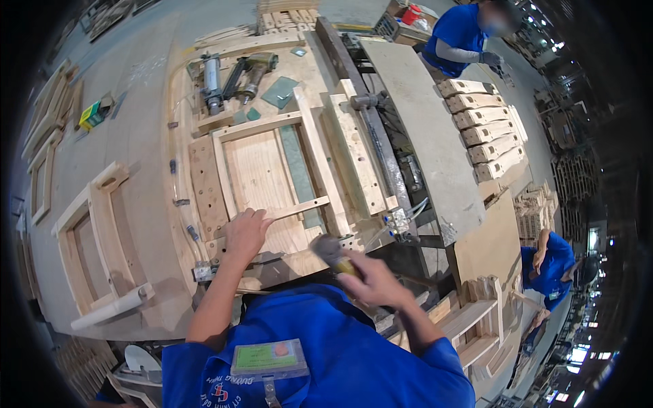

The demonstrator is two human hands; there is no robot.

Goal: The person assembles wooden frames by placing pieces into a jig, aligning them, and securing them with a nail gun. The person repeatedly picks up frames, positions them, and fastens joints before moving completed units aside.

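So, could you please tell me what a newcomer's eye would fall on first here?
Probably the blurred hammer in the right hand, at the lower middle. Next, the wooden frame near the centre, with the left hand at its near left corner. Beyond it, toward the upper left, lie tools.

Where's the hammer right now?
In the head view, the hammer is in the right hand, just below centre, right of the left hand and near the wooden frame.
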